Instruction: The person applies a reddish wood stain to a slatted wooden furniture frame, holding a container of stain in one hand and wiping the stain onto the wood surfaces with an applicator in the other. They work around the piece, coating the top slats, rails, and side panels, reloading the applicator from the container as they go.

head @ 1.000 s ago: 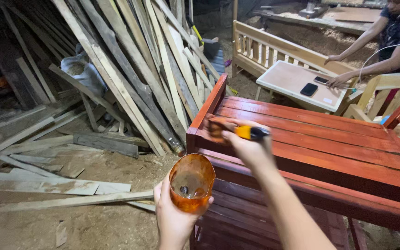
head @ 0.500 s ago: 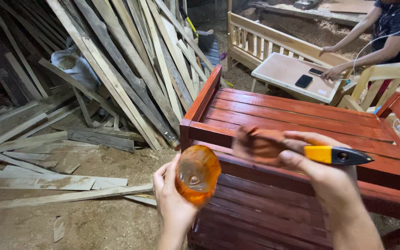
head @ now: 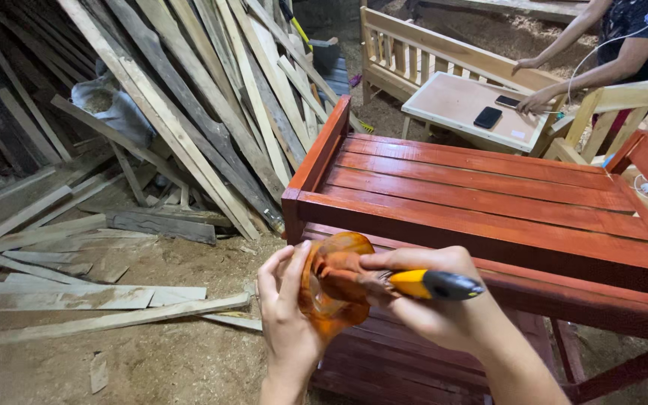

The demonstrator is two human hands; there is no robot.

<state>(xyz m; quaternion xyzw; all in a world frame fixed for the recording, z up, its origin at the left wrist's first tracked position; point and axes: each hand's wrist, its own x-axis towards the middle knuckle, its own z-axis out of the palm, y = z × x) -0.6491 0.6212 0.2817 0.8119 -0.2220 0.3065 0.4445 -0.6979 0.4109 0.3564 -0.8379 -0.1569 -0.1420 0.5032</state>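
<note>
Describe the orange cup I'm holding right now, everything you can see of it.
The cup is small, translucent and looks like plastic, coated orange-brown with stain. It is tipped on its side, its mouth turned toward the right hand. The left hand grips it from the left. The brush, with its yellow and black handle, has its bristles pushed into the cup. It is held in front of the red-stained bench.

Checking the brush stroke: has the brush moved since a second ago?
Yes. The right hand brought the brush off the red bench top, toward the orange cup.
</note>
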